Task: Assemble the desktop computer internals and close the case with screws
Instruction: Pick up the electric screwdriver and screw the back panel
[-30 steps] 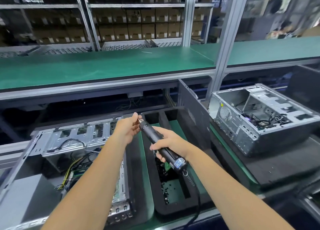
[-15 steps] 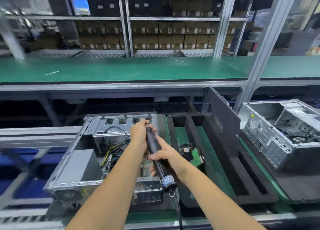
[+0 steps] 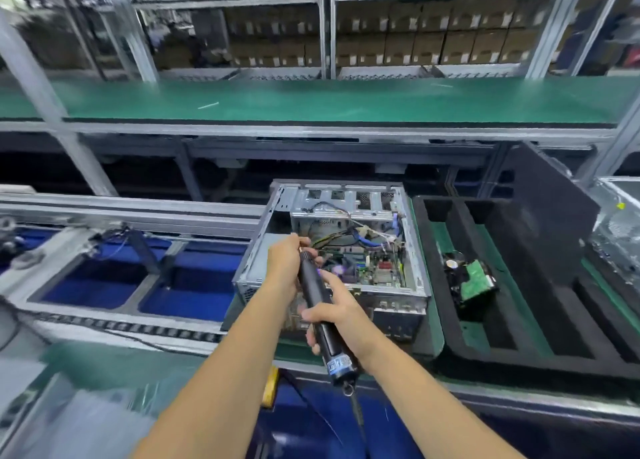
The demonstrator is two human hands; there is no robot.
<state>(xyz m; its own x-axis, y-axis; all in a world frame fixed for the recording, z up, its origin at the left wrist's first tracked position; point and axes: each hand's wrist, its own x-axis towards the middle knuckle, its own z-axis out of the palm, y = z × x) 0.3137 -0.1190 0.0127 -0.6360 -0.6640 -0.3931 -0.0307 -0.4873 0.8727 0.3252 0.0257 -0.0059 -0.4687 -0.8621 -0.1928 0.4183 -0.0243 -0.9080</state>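
An open silver computer case (image 3: 412, 251) lies on the conveyor with its motherboard (image 3: 374, 268) and loose cables exposed. Over its near-left corner I hold a black electric screwdriver (image 3: 317, 299), its cord trailing down toward me. My right hand (image 3: 337, 315) grips the screwdriver's body. My left hand (image 3: 285, 264) is curled round the tool's front end, so the bit and whatever it touches are hidden. No screw is visible.
A black foam tray (image 3: 519, 320) to the right holds a green circuit-board part (image 3: 476, 280). Another open case (image 3: 620, 230) shows at the far right edge. A green shelf (image 3: 311, 102) runs across above; a metal rail and blue bays lie to the left.
The view has swung left, so the case now sits right of centre. Both hands with the screwdriver have come down over the case's near-left corner.
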